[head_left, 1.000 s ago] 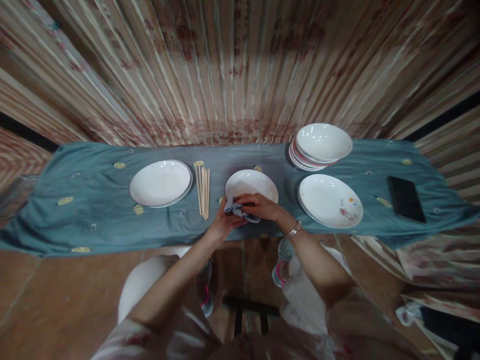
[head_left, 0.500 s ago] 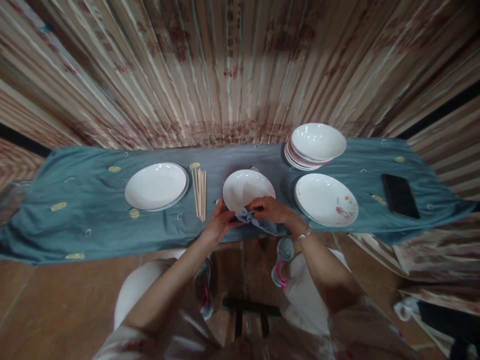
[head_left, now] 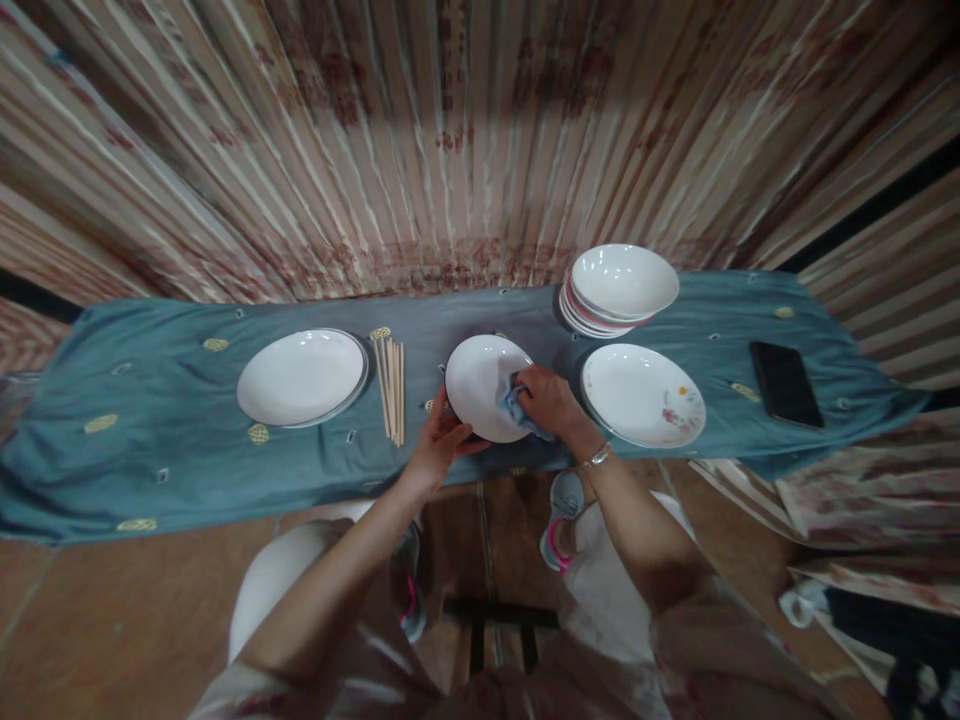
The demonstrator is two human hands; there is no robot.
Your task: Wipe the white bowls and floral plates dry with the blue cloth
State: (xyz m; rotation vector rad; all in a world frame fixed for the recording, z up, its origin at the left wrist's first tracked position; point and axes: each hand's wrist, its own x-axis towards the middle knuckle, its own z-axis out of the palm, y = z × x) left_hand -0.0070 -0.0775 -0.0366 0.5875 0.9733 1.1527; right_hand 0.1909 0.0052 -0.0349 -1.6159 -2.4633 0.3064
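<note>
A white plate with a dark rim (head_left: 480, 385) is at the middle of the table, near its front edge. My left hand (head_left: 439, 440) grips its lower left rim, thumb on top and fingers underneath. In my right hand (head_left: 549, 402) is a bunched blue cloth (head_left: 515, 403), pressed against the right side of the plate's inner face. Part of the cloth hangs below that hand over the rim. Several wooden chopsticks (head_left: 391, 390) lie side by side to the left of the plate.
Stacked white plates (head_left: 304, 378) stand at left. Behind right is a stack of bowls (head_left: 625, 282); before it, flower-patterned plates (head_left: 637, 395). A black phone (head_left: 786, 384) lies farther right. A teal cloth (head_left: 187, 450) covers the narrow table, with a pleated curtain (head_left: 450, 150) behind.
My right hand has moved the cloth from the plate's near rim up and to the right across its face. The plate has tilted slightly, still in my left hand.
</note>
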